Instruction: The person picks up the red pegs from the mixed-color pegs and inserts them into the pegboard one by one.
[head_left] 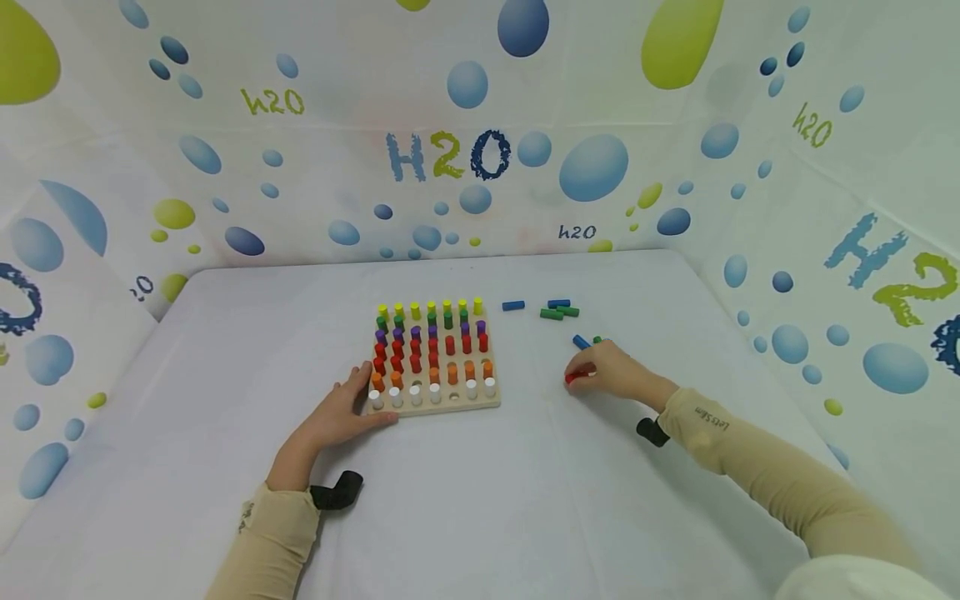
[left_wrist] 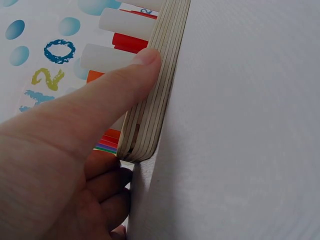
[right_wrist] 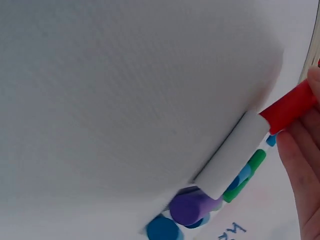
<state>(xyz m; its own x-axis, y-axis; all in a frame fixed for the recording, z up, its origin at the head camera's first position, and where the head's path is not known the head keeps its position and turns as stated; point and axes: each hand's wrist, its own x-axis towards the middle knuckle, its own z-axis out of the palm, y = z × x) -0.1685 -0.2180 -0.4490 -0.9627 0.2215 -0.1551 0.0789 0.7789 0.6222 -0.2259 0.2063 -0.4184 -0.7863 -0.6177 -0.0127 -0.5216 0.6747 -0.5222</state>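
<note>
A wooden pegboard (head_left: 427,410) with rows of yellow, green, purple, red, orange and white pegs lies on the table. My left hand (head_left: 341,414) holds its near left corner, the thumb along the front edge and the fingers at the left side. In the left wrist view the thumb touches the layered wood edge (left_wrist: 167,75). To the right of the board, my right hand (head_left: 611,372) pinches a red peg (right_wrist: 291,107) between thumb and fingers. Close by lie a white peg (right_wrist: 234,155), a purple peg (right_wrist: 192,206) and a blue peg (right_wrist: 164,229).
Behind the right hand are a blue peg (head_left: 581,342) and a partly hidden green peg (head_left: 597,339). Farther back lie blue pegs (head_left: 513,306) and green pegs (head_left: 551,314). Some holes in the board's front rows hold no peg. A patterned cloth (head_left: 300,192) surrounds the table.
</note>
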